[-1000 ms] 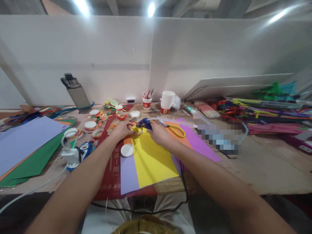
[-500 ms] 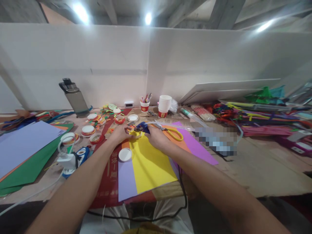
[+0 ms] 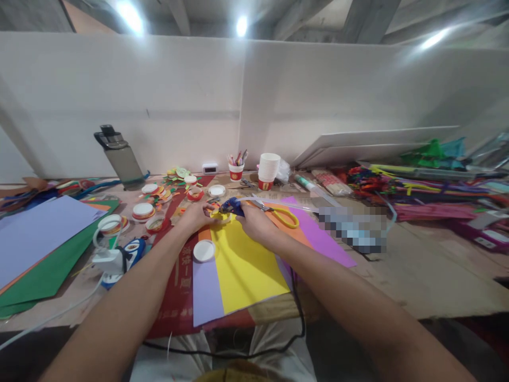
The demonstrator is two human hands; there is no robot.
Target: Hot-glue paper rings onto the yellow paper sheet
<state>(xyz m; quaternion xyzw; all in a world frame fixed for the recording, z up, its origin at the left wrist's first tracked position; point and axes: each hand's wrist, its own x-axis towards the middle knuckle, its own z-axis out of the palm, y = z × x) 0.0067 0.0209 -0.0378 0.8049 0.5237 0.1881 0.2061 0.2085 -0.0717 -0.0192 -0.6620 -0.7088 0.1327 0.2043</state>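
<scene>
In my right hand [image 3: 254, 220] is a blue hot glue gun [image 3: 231, 206], its nozzle pointing left. A long clear glue stick [image 3: 282, 203] runs rightward behind it. My left hand [image 3: 199, 216] pinches a small round yellow-and-white piece [image 3: 220, 216] under the nozzle; its exact kind is partly hidden. Below both hands lies a yellow sheet [image 3: 248, 265], overlapping a lilac sheet [image 3: 207, 297]. A white round disc [image 3: 204, 251] rests near my left forearm. Scissors with yellow handles [image 3: 284, 216] lie just beyond my right hand.
White discs and red cup rings [image 3: 155, 225] spread along the left. A power strip [image 3: 133, 254], a water bottle [image 3: 123, 159] and coloured sheets [image 3: 43, 239] stand or lie farther left. Stacked paper cups [image 3: 269, 168] and a pen cup [image 3: 236, 171] stand behind. Coloured craft stems [image 3: 429, 188] crowd the right.
The view has tilted very slightly. Both hands hold nearly the same place, with the glue gun still against the round piece.
</scene>
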